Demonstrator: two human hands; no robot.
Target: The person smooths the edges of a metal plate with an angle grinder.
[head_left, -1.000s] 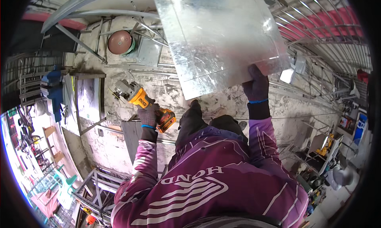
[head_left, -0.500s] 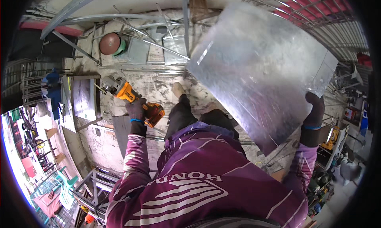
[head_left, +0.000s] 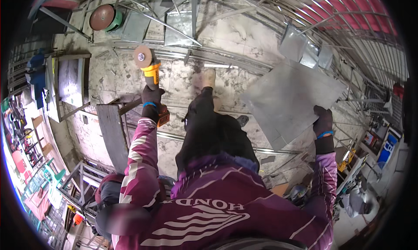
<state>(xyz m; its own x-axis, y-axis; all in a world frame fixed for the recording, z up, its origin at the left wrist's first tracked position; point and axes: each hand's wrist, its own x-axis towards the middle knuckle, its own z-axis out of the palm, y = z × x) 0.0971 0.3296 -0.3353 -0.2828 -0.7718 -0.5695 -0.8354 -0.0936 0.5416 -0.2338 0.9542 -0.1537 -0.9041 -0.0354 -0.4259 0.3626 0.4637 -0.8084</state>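
Observation:
My left hand (head_left: 152, 95), in a dark glove, is closed round the handle of a yellow and black cordless angle grinder (head_left: 151, 72). The grinder's brown disc (head_left: 148, 55) faces up and touches nothing. On the right, my gloved right hand (head_left: 322, 119) grips the near right edge of a large grey metal sheet (head_left: 291, 97). The sheet hangs out ahead of my hand, low over the floor; whether its far edge touches anything, I cannot tell. My tan shoe (head_left: 209, 78) stands on the floor between grinder and sheet.
Long metal bars (head_left: 209, 55) lie across the floor ahead. Smaller sheet pieces (head_left: 292, 43) sit beyond the large sheet. A dark board (head_left: 111, 128) and a metal frame (head_left: 82, 180) are at my left. A round red-brown object (head_left: 102, 17) stands far left.
The metal sheet has dropped lower and swung flatter, uncovering the floor and pieces behind it. The grinder has turned from pointing left to pointing ahead, its disc now showing. My view has shifted.

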